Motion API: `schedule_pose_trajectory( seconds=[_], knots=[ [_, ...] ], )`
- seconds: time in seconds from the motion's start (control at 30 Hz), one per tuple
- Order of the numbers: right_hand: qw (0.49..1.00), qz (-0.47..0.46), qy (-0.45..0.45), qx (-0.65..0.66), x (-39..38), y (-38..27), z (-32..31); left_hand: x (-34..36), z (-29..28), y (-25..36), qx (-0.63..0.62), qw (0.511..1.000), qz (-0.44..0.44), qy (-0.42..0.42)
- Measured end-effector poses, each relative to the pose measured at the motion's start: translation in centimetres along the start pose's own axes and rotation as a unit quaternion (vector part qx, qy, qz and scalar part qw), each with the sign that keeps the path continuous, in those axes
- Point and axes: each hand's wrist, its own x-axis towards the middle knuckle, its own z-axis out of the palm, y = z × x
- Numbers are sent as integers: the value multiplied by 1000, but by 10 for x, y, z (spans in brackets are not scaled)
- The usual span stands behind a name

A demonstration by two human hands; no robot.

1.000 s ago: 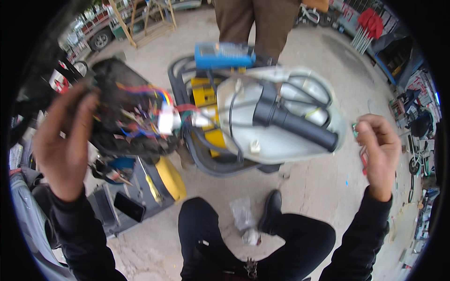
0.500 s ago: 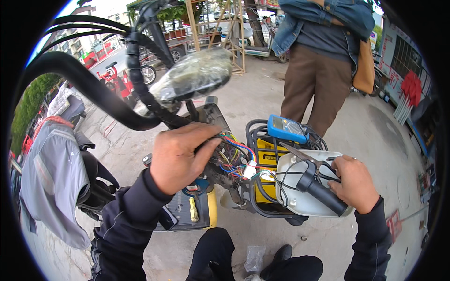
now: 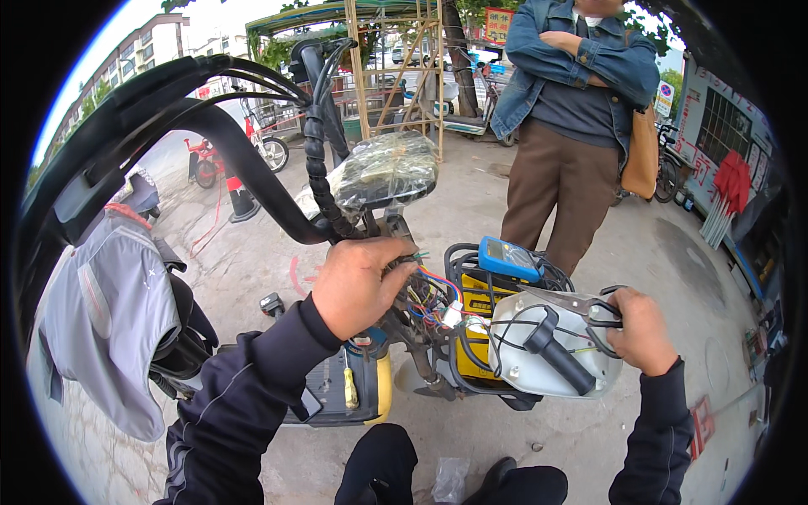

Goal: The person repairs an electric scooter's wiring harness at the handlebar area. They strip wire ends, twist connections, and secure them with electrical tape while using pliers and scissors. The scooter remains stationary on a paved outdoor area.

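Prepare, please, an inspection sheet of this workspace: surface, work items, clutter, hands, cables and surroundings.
Surface: grey concrete ground, stained in places.
Work items: scissors, coloured wires, white shell with a black tubular grip lying on it.
Clutter: blue multimeter beyond the shell; yellow-handled screwdriver and phone to its left; clear plastic bag on the ground.
Hands: left hand pinches the wires; right hand grips the scissors' handles, blades pointing left.
Cables: coloured wires meet a white connector; thin black cable crosses the shell.
Surroundings: a person with folded arms facing the work; traffic cone at far left.
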Motion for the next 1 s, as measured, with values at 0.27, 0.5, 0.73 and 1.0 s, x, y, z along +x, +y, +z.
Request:
schedule_pose_trajectory(
  seconds=[0.27, 0.5, 0.73, 1.0],
  knots=[
    [977, 117, 136, 116, -50, -24, -26, -12, -1, -3, -213, 958, -191, -17],
    [968, 81, 142, 190, -56, -79, 44, -15, 0, -13, -190, 961, -199, -18],
    [924, 242, 276, 106, -81, -30, 24, -17, 1, -15, -195, 962, -190, -4],
    [923, 249, 218, 195, -76, 9, 61, -15, 1, -11, -202, 957, -206, -2]
  ],
)
